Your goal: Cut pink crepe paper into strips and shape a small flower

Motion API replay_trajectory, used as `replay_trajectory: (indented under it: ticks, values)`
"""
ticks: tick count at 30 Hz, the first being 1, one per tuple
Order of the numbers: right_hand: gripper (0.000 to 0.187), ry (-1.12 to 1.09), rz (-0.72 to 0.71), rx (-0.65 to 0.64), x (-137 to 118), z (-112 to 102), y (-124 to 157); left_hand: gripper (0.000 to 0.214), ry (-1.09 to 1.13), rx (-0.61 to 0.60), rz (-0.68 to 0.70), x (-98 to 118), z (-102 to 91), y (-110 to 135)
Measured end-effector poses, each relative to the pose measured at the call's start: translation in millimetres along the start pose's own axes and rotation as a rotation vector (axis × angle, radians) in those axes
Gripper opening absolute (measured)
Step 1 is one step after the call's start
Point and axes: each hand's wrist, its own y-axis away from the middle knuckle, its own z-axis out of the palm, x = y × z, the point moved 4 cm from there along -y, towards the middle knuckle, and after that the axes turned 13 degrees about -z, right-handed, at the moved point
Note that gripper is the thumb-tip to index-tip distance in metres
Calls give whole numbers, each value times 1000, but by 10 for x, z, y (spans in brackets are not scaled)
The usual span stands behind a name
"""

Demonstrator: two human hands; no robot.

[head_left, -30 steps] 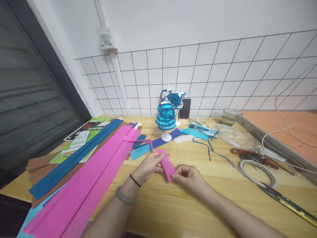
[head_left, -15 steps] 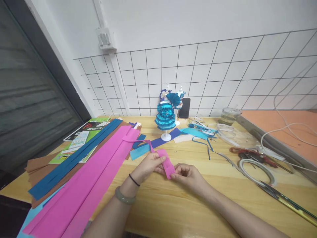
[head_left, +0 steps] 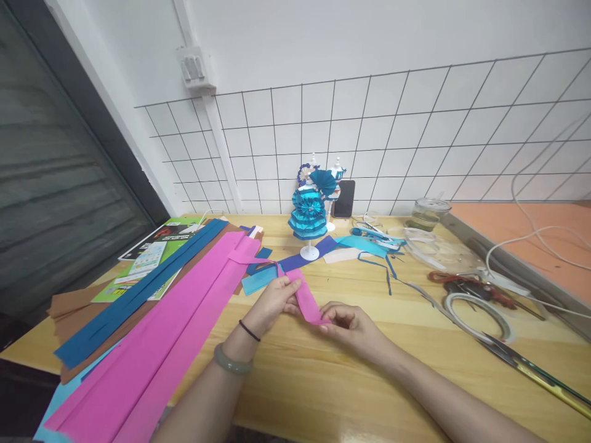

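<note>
Change: half a second ago the pink strip [head_left: 308, 304] ran straight between my hands; now its near end turns sharply toward my right hand [head_left: 344, 321], and more of its length shows between the two grips. My reading: the end is being bent over, with no crease I can make out.

Left hand [head_left: 280, 296]: closed, thumb on top of the strip, fingers curled beneath, holding it further from me. Right hand: thumb and forefinger pinched together on the turned end, other fingers curled in.

Strip position: in the air just above the table [head_left: 369, 394], middle of the bench. Beyond my left hand its tail runs back over to the pink sheets [head_left: 157, 332].

Nearby: light blue piece [head_left: 258, 281] just past the left hand; blue paper dress [head_left: 308, 218] upright on its white stand [head_left: 309, 253], further back. Tape roll [head_left: 449, 307] well off right.
</note>
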Motion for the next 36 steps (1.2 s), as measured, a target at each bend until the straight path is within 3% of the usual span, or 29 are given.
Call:
replay_trajectory:
  ticks: [7,11,17,36]
  values:
    - [29,-80,131,71,114,-14,19,38,-138,-127,-37,-15,77,67]
    - [23,51,-14,78,46,-45,-3,38,-205,-206,-80,-22,130,106]
    - [15,114,-179,20,-66,-17,-9,51,-140,-120,-63,-30,95,73]
    - [11,167,-225,17,-24,-4,-11,42,-64,-226,-30,-30,126,63]
